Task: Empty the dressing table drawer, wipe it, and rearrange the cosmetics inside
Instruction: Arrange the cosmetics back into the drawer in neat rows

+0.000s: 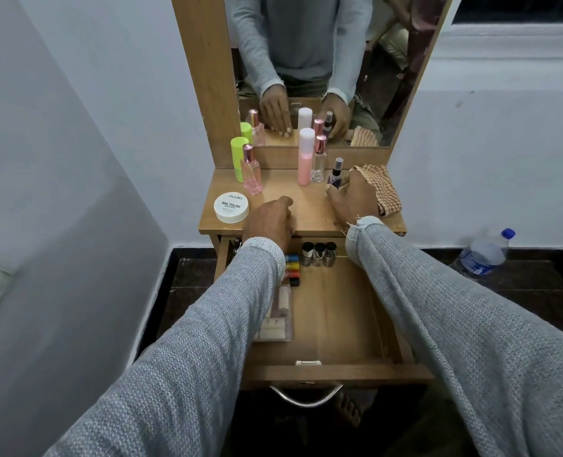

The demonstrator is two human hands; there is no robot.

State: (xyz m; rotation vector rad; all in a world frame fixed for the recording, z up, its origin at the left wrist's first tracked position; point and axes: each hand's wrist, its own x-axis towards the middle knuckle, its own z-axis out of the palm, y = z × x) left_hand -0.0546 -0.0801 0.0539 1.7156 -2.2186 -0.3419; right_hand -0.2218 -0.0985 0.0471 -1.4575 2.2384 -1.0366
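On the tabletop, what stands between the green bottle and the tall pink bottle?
Head view: only the pink perfume bottle, beside the green bottle; bare wood runs to the tall pink bottle.

Surface (pixel 309 209) mid strip is bare betw. left hand (pixel 268 222) and right hand (pixel 352 201). Bottles crowd the back: green tube (pixel 238 158), pink bottle (pixel 252 169) at left; pink tube (pixel 305 156), clear bottle (pixel 319 158), spray (pixel 336 171) at right. Jar (pixel 231 207) blocks front-left, cloth (pixel 380 188) the right edge. Drawer (pixel 332 371) floor is open centre and right (boxes (pixel 275 319), vials (pixel 319 253), colour caps (pixel 291 270) along left and back).
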